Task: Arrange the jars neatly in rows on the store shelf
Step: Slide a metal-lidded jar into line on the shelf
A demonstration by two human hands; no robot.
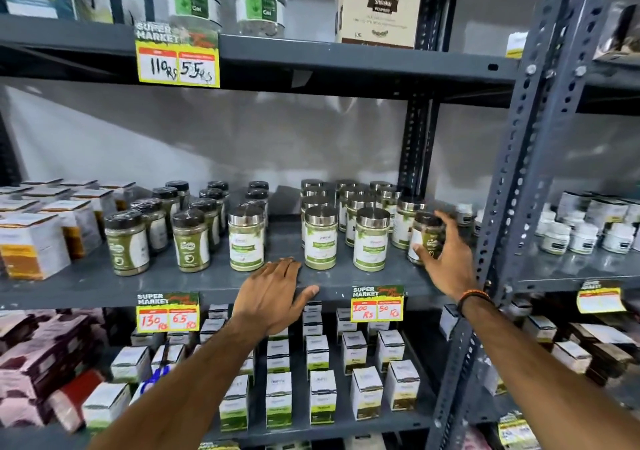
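On the shelf (214, 281), right hand (446, 259) grips a black-lidded jar (427, 234).

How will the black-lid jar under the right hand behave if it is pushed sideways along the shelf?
The black-lid jar is tall for its base, so a push near the lid would probably tip it; the right hand wraps its body, which seems safer. It looks filled with powder, so likely fairly heavy. Its round shape would let it roll if it fell on the metal shelf.
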